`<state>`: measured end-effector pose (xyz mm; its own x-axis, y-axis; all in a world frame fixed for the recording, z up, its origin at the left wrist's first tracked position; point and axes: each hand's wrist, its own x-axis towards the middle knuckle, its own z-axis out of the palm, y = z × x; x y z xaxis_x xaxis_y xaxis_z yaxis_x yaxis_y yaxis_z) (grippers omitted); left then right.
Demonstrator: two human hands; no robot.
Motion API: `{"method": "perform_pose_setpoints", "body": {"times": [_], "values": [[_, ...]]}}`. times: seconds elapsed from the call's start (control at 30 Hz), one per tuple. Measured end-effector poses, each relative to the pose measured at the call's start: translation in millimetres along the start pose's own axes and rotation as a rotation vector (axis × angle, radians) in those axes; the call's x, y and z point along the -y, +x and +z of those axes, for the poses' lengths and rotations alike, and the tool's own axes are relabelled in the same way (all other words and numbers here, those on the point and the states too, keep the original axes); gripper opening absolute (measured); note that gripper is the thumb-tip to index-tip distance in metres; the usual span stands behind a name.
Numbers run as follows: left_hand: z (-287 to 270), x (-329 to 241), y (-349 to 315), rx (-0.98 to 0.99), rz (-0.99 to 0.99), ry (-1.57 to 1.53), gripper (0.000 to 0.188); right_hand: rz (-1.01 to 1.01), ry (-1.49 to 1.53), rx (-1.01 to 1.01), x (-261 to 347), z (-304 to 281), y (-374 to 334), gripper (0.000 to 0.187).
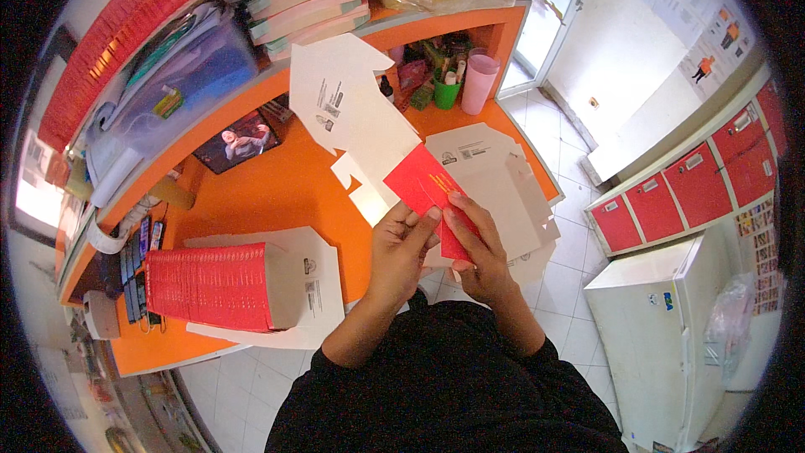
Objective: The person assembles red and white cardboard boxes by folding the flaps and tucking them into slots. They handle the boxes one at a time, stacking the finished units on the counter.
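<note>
A partly folded carton blank (381,147) is held up in front of me, white on its long flaps and red on the panel near my fingers. My left hand (401,239) pinches the edge of the red panel between thumb and curled fingers. On the panel's other side, my right hand (478,243) grips it, thumb close to the left one and fingers stretched along the red surface. Below and behind lie flat white carton blanks (495,189) at the table's right end. A row of folded red cartons (205,285) stands at the left on another white blank (327,289).
The orange table (243,201) carries a tablet (236,143) leaning at the back, a green cup (445,92) and a pink tumbler (479,84). Phones (142,260) stand at the left. A shelf above bears a blue bin (189,88). Right are red lockers (700,178) and a white fridge (641,327).
</note>
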<state>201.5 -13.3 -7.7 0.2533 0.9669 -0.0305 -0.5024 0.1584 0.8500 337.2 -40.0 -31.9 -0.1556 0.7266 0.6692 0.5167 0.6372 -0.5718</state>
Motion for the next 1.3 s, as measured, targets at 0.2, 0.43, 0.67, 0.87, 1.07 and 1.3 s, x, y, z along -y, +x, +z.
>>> {"method": "perform_pose_setpoints", "body": {"times": [0.2,0.43,0.67,0.87,1.07,1.3], "values": [[2,12,-6,-0.055,0.038,-0.040,0.024,-0.035,0.005,-0.004,-4,3,-3,0.058],[12,46,-10,-0.055,0.200,0.210,0.032,0.275,-0.129,-0.183,9,29,-3,0.053],[-15,11,3,0.094,-0.025,0.757,0.034,0.461,0.400,-0.101,-23,14,-3,0.054],[-68,18,9,0.287,0.005,0.894,0.029,0.254,0.057,0.092,-86,-3,27,0.024],[-90,51,15,0.146,-0.134,0.723,0.028,0.211,0.088,0.294,-83,24,28,0.017],[-85,49,21,0.148,-0.103,0.675,0.025,0.310,0.049,0.247,-88,40,17,0.013]]}}
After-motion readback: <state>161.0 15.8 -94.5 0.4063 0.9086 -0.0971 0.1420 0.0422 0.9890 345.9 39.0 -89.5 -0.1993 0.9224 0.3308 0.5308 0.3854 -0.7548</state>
